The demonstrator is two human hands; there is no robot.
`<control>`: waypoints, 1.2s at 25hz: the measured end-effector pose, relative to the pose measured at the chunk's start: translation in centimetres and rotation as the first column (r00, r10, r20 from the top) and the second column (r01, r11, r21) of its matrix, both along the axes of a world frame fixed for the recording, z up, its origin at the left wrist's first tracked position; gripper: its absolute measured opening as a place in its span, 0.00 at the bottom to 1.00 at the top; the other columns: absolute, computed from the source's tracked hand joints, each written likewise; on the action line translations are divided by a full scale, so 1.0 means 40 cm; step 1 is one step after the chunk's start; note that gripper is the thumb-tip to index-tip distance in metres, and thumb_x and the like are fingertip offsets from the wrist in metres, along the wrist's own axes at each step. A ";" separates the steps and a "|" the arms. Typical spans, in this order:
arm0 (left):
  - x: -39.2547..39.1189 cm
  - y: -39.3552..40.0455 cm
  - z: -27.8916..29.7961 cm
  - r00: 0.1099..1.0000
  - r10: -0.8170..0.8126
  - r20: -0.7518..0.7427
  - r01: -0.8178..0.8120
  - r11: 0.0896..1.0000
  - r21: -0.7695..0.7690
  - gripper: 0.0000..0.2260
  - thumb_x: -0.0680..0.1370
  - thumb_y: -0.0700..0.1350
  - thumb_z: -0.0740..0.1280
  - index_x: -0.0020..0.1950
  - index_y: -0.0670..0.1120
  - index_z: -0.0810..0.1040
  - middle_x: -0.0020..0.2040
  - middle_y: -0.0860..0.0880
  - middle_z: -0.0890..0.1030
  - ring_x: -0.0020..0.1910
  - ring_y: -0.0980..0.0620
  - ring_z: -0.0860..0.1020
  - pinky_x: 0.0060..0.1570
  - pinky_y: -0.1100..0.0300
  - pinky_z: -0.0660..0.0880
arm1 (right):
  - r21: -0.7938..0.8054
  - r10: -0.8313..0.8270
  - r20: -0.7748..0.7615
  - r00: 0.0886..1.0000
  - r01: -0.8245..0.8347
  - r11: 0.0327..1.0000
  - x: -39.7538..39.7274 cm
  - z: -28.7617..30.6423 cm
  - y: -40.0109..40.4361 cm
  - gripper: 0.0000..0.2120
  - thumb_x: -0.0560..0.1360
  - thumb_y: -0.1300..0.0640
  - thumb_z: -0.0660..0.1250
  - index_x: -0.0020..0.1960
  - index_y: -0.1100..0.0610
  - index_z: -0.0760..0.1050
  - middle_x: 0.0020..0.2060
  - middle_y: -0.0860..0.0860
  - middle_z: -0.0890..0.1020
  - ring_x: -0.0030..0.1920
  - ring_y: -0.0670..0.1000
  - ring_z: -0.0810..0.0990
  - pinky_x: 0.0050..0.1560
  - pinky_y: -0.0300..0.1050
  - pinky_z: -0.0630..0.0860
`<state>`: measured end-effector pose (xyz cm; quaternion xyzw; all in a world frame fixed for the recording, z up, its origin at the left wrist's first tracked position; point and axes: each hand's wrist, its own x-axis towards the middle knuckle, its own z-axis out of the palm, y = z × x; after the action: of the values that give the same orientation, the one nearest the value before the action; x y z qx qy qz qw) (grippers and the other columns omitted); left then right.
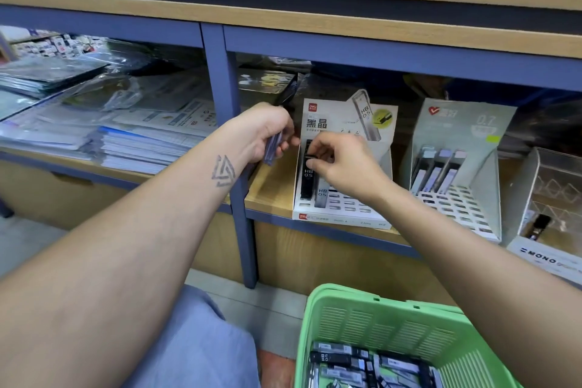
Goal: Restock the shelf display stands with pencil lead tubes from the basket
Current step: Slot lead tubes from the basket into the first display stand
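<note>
Lead tube pinched by right hand, left hand gripping tubes

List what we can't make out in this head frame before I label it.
- Tube count in the left hand: head view, its fingers cover most of the purple tubes.
- Right hand grip point on the black tube: fingertips hide the cap.
- Green basket contents: cut off by the bottom edge and the right forearm.
- White display stand front label: too small, blurred.

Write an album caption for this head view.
Right hand slots a lead tube into the white stand; left hand holds spares.
</note>
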<state>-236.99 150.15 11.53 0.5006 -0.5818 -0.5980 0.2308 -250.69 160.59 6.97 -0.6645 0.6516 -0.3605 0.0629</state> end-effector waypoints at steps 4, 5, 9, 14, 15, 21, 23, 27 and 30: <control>0.001 0.011 0.006 1.000 -0.017 -0.002 0.017 1.000 0.001 0.09 0.81 0.36 0.59 0.41 0.41 0.73 0.28 0.46 0.78 0.22 0.55 0.68 0.21 0.69 0.65 | -0.008 -0.033 -0.037 0.999 0.033 0.999 0.004 -0.016 0.003 0.04 0.73 0.57 0.74 0.47 0.51 0.81 0.39 0.46 0.83 0.43 0.49 0.80 0.49 0.51 0.79; -0.001 0.014 0.008 1.000 -0.022 -0.004 0.022 1.000 -0.001 0.09 0.81 0.36 0.59 0.41 0.41 0.74 0.28 0.46 0.78 0.23 0.55 0.68 0.21 0.69 0.65 | -0.008 -0.033 -0.034 0.999 0.033 0.999 0.005 -0.015 0.002 0.04 0.73 0.57 0.75 0.47 0.51 0.82 0.39 0.46 0.83 0.44 0.49 0.81 0.49 0.52 0.79; -0.007 0.013 0.009 0.999 -0.037 -0.013 0.037 0.999 0.009 0.09 0.81 0.37 0.59 0.43 0.41 0.76 0.31 0.46 0.78 0.22 0.55 0.68 0.21 0.69 0.65 | 0.012 -0.018 0.021 1.000 0.018 1.000 0.007 -0.016 0.000 0.04 0.72 0.59 0.76 0.46 0.53 0.82 0.39 0.47 0.84 0.43 0.49 0.81 0.50 0.51 0.79; -0.016 0.016 0.006 0.999 -0.036 -0.025 0.037 0.999 0.020 0.09 0.80 0.36 0.59 0.44 0.40 0.77 0.29 0.45 0.78 0.21 0.55 0.68 0.20 0.68 0.65 | 0.036 -0.064 -0.017 0.998 0.065 0.997 0.008 -0.017 -0.012 0.07 0.72 0.58 0.76 0.47 0.50 0.81 0.40 0.46 0.83 0.45 0.49 0.82 0.50 0.50 0.80; -0.017 0.017 0.006 0.999 -0.037 -0.034 0.038 0.999 0.026 0.09 0.80 0.37 0.58 0.45 0.40 0.77 0.29 0.45 0.78 0.21 0.55 0.68 0.20 0.68 0.65 | 0.065 -0.075 -0.060 0.995 0.078 0.995 0.009 -0.017 -0.015 0.07 0.73 0.57 0.76 0.48 0.49 0.81 0.41 0.47 0.83 0.46 0.50 0.82 0.50 0.50 0.80; -0.012 0.029 0.012 0.997 -0.029 -0.070 0.033 0.998 0.056 0.09 0.82 0.40 0.57 0.46 0.41 0.75 0.34 0.42 0.79 0.25 0.53 0.70 0.22 0.65 0.68 | 0.112 -0.081 -0.247 0.966 0.111 0.987 0.016 0.008 -0.017 0.04 0.75 0.55 0.72 0.47 0.49 0.85 0.46 0.46 0.78 0.52 0.53 0.78 0.49 0.47 0.75; -0.011 0.032 0.011 0.996 -0.024 -0.084 0.028 0.998 0.054 0.10 0.82 0.40 0.57 0.44 0.41 0.74 0.32 0.43 0.79 0.27 0.53 0.71 0.24 0.64 0.69 | 0.142 -0.053 -0.258 0.965 0.092 0.986 0.013 0.017 -0.021 0.05 0.75 0.56 0.71 0.46 0.50 0.86 0.47 0.47 0.77 0.51 0.54 0.78 0.49 0.49 0.76; -0.016 0.040 0.017 0.974 -0.041 -0.222 0.071 0.989 0.130 0.07 0.84 0.38 0.57 0.52 0.37 0.73 0.41 0.40 0.78 0.31 0.49 0.78 0.27 0.60 0.78 | 0.052 -0.133 0.015 0.991 0.132 0.990 -0.001 0.037 -0.011 0.08 0.76 0.60 0.68 0.48 0.51 0.86 0.44 0.47 0.81 0.47 0.51 0.80 0.48 0.46 0.76; -0.028 0.049 0.022 0.922 -0.077 -0.380 0.154 0.972 0.179 0.08 0.84 0.36 0.56 0.55 0.36 0.74 0.46 0.39 0.79 0.44 0.44 0.80 0.46 0.51 0.82 | 0.099 -0.180 0.462 0.868 0.151 0.984 -0.012 0.061 0.015 0.06 0.77 0.64 0.67 0.53 0.59 0.81 0.42 0.55 0.85 0.40 0.49 0.83 0.42 0.43 0.77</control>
<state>-238.10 152.12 12.40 0.3645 -0.4915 -0.7512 0.2477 -251.15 161.20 9.41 -0.4971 0.6818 -0.4950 0.2072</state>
